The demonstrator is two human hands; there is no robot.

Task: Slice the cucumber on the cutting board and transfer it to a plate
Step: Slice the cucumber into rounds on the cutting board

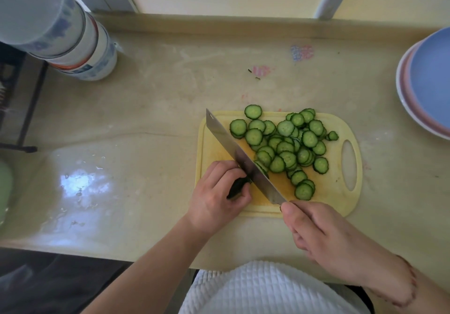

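A pale yellow cutting board (341, 199) lies on the counter with several round cucumber slices (287, 143) heaped on its far and middle part. My left hand (219, 196) grips the short dark end of the cucumber (237, 187) at the board's near left. A cleaver (241, 155) runs diagonally across the board, its blade right against that stub. My right hand (316, 231) holds the cleaver's handle at the board's near edge; the handle itself is hidden under the hand. Stacked plates (428, 89), the top one blue, sit at the right edge.
A stack of white and blue bowls (73, 36) stands at the back left. The beige counter (146, 119) is wet and shiny at the left. A dark rack (22, 94) stands beyond the counter's left end. White quilted fabric (255, 289) lies below the near edge.
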